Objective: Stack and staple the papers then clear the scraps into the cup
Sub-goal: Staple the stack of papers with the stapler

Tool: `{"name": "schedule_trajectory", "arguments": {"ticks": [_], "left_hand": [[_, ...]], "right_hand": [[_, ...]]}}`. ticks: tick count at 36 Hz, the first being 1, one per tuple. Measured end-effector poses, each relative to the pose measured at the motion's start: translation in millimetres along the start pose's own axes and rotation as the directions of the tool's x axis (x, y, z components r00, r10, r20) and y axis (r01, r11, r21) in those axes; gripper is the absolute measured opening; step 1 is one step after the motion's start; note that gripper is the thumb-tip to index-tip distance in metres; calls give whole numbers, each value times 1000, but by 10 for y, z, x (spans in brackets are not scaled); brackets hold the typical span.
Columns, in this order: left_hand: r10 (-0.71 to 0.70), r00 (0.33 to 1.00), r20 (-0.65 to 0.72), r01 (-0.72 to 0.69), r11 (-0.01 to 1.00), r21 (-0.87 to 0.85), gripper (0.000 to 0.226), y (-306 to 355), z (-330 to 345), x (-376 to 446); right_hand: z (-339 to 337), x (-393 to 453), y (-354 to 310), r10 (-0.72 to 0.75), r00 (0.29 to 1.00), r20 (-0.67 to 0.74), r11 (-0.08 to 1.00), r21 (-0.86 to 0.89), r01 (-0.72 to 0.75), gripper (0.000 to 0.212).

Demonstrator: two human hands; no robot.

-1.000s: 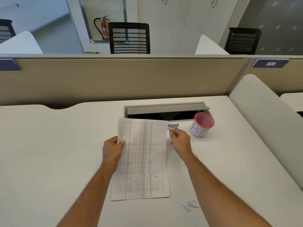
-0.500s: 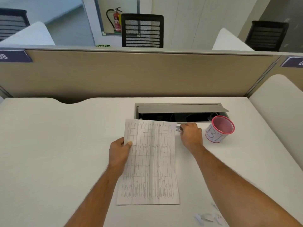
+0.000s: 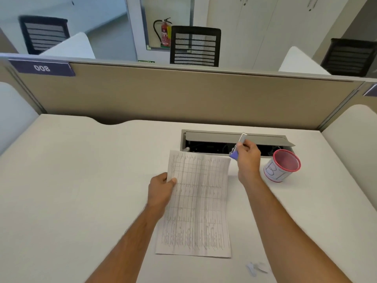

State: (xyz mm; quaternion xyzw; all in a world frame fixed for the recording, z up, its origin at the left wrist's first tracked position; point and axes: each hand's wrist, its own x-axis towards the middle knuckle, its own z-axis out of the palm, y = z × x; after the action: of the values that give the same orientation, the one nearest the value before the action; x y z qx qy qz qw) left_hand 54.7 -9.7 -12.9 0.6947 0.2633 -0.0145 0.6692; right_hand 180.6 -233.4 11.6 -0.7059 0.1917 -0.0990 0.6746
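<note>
Since half a second ago my right hand (image 3: 247,158) has come up off the table (image 3: 81,180) with the stapler (image 3: 237,147) in its grasp; before, it was down flat by the far right corner of the papers. Now I see the stapler held tilted, its metal end pointing up and away, its purple end low, just beside that far right corner of the papers (image 3: 197,203) and in front of the open cable tray (image 3: 234,137). My fingers are curled around it.

My left hand (image 3: 162,189) grips the left edge of the papers as it did earlier, thumb on top, fingers underneath. The sheets show a printed grid and lie lengthwise away from me, the near end resting on the table, the far end lifted slightly and curling.

The cup (image 3: 282,165), white with a red rim and large letters on its side, stands upright on the table to the right of my right hand, near it but apart. The scraps (image 3: 256,267) lie on the table near the bottom edge of the view, just right of the papers' near corner, well apart from the cup.
</note>
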Motion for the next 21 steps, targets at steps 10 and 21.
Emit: {"name": "schedule_trajectory", "arguments": {"ticks": [10,21], "left_hand": [[49,998,36,-51,998,34,18,60,16,-398],[73,995,61,-76,996,44,16,114,30,-698]], "right_hand": [[446,-644,-709,94,947,307,926,324,-197,11],[725,-1101,-790,-46,960,276,996,-66,67,27]]}}
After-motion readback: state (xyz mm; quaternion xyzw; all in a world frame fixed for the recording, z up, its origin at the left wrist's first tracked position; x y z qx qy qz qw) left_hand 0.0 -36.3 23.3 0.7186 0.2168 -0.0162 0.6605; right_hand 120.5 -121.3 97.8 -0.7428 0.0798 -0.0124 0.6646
